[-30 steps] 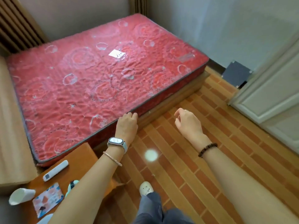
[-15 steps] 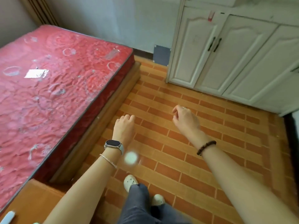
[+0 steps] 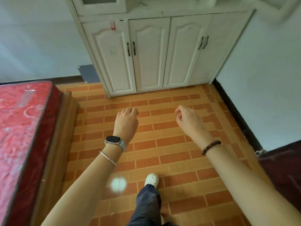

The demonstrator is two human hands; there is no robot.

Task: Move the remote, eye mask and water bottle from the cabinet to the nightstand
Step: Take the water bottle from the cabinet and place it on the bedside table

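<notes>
Cabinet [image 3: 149,59] stood at 12 o'clock, doors closed; red tag [image 3: 112,25] unreadable. Left hand [image 3: 126,122], right hand [image 3: 189,121]: fingers hung loosely curled, empty.

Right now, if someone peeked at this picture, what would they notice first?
Probably the left hand and the right hand, stretched out over the orange brick-pattern floor, both empty and loosely curled. Straight ahead stands the white cabinet with its lower doors closed. The bright red mattress fills the left edge.

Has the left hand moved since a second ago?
Yes. The left hand was at the mattress edge; now it hangs over the tiled floor, clear of the mattress and nearer the white cabinet.
</notes>
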